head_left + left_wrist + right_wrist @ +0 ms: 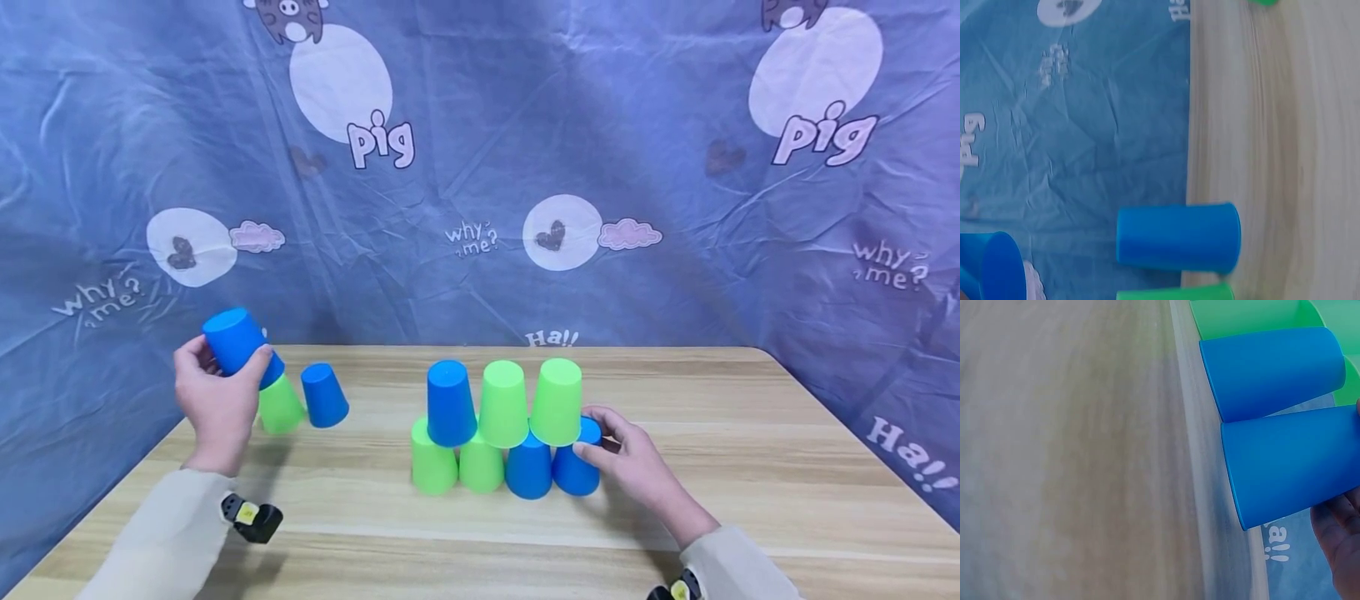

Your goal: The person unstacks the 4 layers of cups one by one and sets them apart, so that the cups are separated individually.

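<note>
The raised blue cup (238,342) is mouth-down and tilted, its closed end leaning toward eleven o'clock. The person's left hand (217,404) has it between the thumb and curled fingers, opened only as wide as the cup. It is at about ten o'clock from the stack, and the left wrist view shows it apart from the loose green cup (281,408) at its five o'clock. Just beside that, toward three o'clock, the loose blue cup (324,397) stands mouth-down.

The stack (504,408) has two levels of upturned cups. From nine to three o'clock, the lower row runs green, green, blue, blue; the upper row, blue, green, green, each bridging two below. At the stack's three o'clock side, the right hand (636,462) holds the end blue cup (577,475) of the lower row, thumb in front and fingers bent round the far side, spread to the cup's width.

All stand on a wood-grain table (360,542). Pale sleeves (161,533) cover both forearms, and a printed blue curtain (480,183) hangs at twelve o'clock.
</note>
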Action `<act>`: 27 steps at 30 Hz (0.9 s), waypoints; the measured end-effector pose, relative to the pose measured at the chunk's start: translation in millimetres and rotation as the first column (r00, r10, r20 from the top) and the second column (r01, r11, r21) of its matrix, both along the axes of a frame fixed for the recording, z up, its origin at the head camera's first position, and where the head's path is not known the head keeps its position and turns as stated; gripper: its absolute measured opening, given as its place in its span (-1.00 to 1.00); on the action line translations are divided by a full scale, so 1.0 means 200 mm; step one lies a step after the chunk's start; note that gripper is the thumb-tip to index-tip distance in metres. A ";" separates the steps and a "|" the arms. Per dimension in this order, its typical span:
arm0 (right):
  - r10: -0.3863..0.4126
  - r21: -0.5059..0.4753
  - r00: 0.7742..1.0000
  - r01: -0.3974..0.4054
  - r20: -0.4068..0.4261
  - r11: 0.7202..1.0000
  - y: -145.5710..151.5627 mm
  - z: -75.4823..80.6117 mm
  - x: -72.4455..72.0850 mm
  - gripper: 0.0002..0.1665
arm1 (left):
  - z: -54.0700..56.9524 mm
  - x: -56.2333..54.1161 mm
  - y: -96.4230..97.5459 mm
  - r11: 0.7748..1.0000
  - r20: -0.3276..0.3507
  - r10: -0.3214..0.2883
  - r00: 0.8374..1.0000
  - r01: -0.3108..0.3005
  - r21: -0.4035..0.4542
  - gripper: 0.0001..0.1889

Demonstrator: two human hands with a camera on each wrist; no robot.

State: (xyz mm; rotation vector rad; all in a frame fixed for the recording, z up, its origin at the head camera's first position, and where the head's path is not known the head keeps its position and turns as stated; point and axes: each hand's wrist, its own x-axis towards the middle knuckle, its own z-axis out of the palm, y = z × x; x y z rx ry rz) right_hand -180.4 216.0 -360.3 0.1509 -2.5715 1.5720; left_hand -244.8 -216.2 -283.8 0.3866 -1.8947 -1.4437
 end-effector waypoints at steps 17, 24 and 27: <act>0.009 -0.011 1.000 -0.010 -0.028 1.000 0.00 -0.01 -0.01 -0.47 | -0.15 -0.01 -0.24 0.974 0.081 0.206 0.975 -0.212 0.076 -0.33; 0.004 -0.012 1.000 -0.004 -0.022 1.000 0.00 -0.01 -0.01 -0.47 | -0.23 -0.02 -0.28 0.968 0.109 0.233 0.966 -0.241 0.064 -0.32; 0.001 -0.005 1.000 -0.001 -0.015 1.000 0.00 -0.01 -0.01 -0.46 | -0.25 -0.03 -0.29 0.973 0.152 0.210 0.966 -0.221 0.064 -0.29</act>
